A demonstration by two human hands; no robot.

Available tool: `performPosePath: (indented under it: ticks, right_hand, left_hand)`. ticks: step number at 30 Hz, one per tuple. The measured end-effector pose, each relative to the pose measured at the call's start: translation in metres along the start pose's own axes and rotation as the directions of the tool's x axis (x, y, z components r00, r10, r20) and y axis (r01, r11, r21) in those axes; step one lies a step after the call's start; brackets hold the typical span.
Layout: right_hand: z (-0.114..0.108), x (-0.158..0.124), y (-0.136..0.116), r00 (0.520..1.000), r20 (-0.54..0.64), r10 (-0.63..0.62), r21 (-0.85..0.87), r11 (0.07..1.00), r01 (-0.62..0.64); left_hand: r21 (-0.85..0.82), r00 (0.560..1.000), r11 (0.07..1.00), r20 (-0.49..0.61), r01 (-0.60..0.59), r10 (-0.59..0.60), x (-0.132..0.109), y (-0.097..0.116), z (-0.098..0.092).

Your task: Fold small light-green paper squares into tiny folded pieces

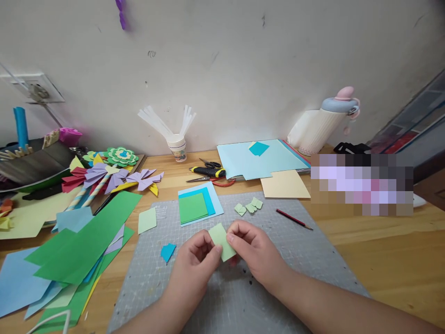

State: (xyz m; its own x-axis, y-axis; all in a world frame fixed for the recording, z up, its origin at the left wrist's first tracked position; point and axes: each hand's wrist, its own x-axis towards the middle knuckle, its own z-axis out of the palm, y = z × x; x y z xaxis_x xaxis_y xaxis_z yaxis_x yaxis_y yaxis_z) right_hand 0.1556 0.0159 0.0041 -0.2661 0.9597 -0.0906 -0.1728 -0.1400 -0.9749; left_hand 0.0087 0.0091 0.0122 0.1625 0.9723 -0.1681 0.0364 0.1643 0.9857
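A small light green paper square (221, 242) is held up over the grey cutting mat (278, 278), pinched at its two sides. My left hand (196, 260) grips its left edge between thumb and fingers; my right hand (255, 250) grips its right edge. Just beyond lie several folded light green paper pieces (251, 206). Green and blue paper squares (193, 207) are stacked behind my left hand. Another light green sheet (148, 220) lies at the mat's left, and a small blue folded paper (168, 253) rests beside my left hand.
A red-and-black pencil (294, 219) lies on the mat's right. Scissors (200, 178), a yellow-black cutter (207, 171) and a paper cup (178, 149) of white strips stand or lie behind. Paper offcuts (86, 241) and paper flowers (121, 157) crowd the left; a bottle (327, 123) leans at the back right.
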Motion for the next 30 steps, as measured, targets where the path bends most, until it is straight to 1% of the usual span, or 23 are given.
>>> performPosePath:
  ticks: [5, 10, 15, 19, 24, 27, 30]
  right_hand:
    - [-0.0005, 0.0004, 0.0012, 0.998, 0.034, 0.049, -0.039, 0.998, -0.048]
    - [-0.0011, 0.0, 0.0044, 0.999, 0.04, 0.008, -0.116, 0.993, -0.003]
    - [-0.0014, -0.0015, 0.0053, 0.998, 0.065, 0.017, -0.27, 0.963, 0.001]
    - [-0.0013, -0.0026, 0.0044, 0.997, 0.071, 0.018, -0.318, 0.948, 0.005]
    - [-0.0017, -0.002, 0.0042, 0.998, 0.045, 0.033, -0.28, 0.96, -0.019]
    - [-0.0012, -0.0008, 0.0047, 0.999, 0.018, 0.046, -0.168, 0.985, -0.043]
    - [0.0, 0.0002, 0.0051, 0.998, 0.0, 0.068, -0.044, 0.997, -0.068]
  left_hand:
    - [-0.012, 0.999, 1.0, -0.053, -0.006, 0.006, -0.0003, -0.0003, -0.0009]
    - [0.0, 0.998, 1.0, -0.063, -0.011, 0.011, -0.0012, -0.0015, -0.001]
    - [0.014, 0.996, 1.0, -0.089, 0.012, -0.011, -0.0024, 0.0029, -0.0005]
    - [0.001, 0.992, 1.0, -0.12, 0.026, -0.026, -0.0028, 0.0065, 0.0001]
    - [-0.026, 0.992, 1.0, -0.123, 0.017, -0.02, -0.0007, 0.005, 0.0006]
    - [-0.027, 0.995, 1.0, -0.099, 0.015, -0.017, 0.0004, 0.0034, 0.0008]
    - [-0.024, 0.999, 1.0, -0.036, 0.009, -0.009, -0.0001, 0.0036, 0.0012]
